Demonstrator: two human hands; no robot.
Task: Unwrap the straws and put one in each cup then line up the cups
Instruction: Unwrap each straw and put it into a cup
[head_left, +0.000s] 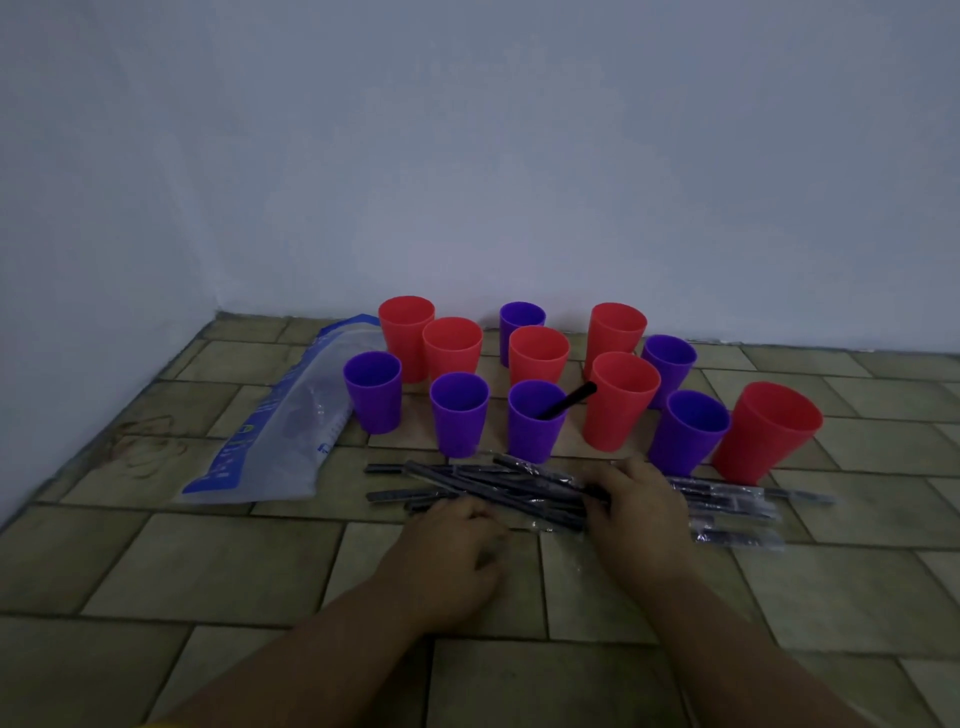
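Note:
Several red and purple cups stand scattered on the tiled floor. One purple cup (535, 421) in the front row holds a black straw (569, 401); the other cups look empty. A pile of wrapped black straws (498, 486) lies in front of the cups. My left hand (447, 551) rests at the near edge of the pile, fingers curled over straw ends. My right hand (636, 506) lies on the pile's right part, its fingers curled round a wrapped straw. More wrapped straws (727, 501) stick out to the right of that hand.
A clear plastic bag with blue print (280, 426) lies left of the cups. A pale wall (467, 156) rises just behind the cups and along the left side. A large red cup (763, 431) stands at the far right.

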